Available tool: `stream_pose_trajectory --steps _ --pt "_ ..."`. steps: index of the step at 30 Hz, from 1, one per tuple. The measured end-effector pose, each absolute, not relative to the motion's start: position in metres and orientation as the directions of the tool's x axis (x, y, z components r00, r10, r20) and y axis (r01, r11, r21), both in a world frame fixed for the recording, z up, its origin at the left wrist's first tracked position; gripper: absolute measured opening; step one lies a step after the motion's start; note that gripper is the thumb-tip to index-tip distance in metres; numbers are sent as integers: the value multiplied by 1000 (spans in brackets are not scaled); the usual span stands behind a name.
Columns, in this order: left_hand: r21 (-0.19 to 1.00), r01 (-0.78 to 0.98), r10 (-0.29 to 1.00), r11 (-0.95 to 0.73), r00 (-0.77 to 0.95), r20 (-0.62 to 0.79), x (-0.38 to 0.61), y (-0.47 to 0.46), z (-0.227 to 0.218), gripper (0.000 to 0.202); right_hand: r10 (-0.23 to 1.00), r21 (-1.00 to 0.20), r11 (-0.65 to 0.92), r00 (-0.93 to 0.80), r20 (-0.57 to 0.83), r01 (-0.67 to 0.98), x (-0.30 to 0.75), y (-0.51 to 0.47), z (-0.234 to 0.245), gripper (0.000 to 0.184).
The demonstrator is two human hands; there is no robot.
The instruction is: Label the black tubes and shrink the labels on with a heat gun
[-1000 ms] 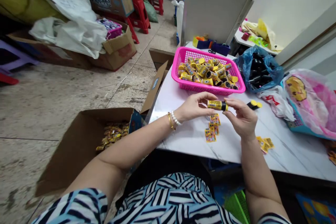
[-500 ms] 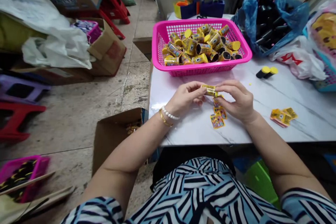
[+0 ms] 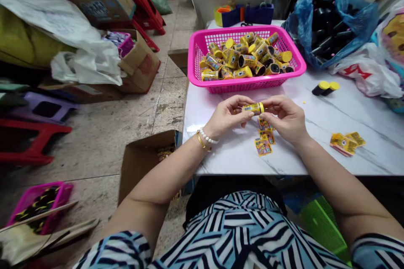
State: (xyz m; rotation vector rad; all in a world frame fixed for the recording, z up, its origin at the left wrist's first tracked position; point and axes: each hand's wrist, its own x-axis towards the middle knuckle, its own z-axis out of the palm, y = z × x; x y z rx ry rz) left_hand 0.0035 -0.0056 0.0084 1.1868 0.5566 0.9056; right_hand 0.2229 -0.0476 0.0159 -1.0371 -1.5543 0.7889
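A small tube [image 3: 251,109] with a yellow printed wrap and a yellow cap lies sideways between my hands, above the marbled white table [image 3: 221,157]. My left hand [image 3: 232,111] is closed round its left part, thumb along the near side. The fingers and thumb of my right hand [image 3: 285,117] pinch its capped right end. Below the tube, several small printed yellow labels [image 3: 263,146] lie loosely on the table, the top ones partly under my right hand. Beyond my hands stands a pink basket [image 3: 248,86] heaped with similar wrapped tubes [image 3: 232,58].
Two black tubes with yellow caps [image 3: 325,88] stand at the right, behind a pile of yellow labels [image 3: 345,143]. A blue plastic bag [image 3: 296,35] of black tubes sits at the back right. An open cardboard box [image 3: 139,164] stands left of the table; tape dispensers [image 3: 259,13] are behind the basket.
The tube has turned about its length, so a different side of its wrap faces me. Both hands keep hold of it. The whole view has shifted slightly.
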Motion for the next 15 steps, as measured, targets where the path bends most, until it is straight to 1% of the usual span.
stream_pose_trajectory --steps 2,5,7,8,10,12,13,15 --pt "955 -289 836 69 539 103 3 -4 6 52 880 -835 474 -117 461 279 225 -50 18 33" --pt "959 -275 838 67 537 95 4 -3 5 49 839 -756 543 -195 509 365 226 -52 21 35" --pt "960 -272 835 65 542 97 5 -3 4 47 838 -731 543 -205 506 414 226 -53 23 32" --pt "960 -276 835 51 538 111 6 -3 4 46 853 -745 518 -187 488 419 225 -54 24 31" --pt "955 -296 837 -7 522 168 8 -3 1 44 916 -845 400 -115 385 355 222 -56 25 33" --pt "948 -302 832 -102 496 248 9 -4 -3 44 980 -959 196 -50 190 204 218 -56 24 37" --pt "945 -283 829 -165 479 288 10 -4 -5 44 996 -989 87 -34 83 116 215 -55 24 40" --pt "936 -203 818 -288 456 350 9 -3 -7 44 994 -994 -104 -50 -102 -41 211 -53 24 45"
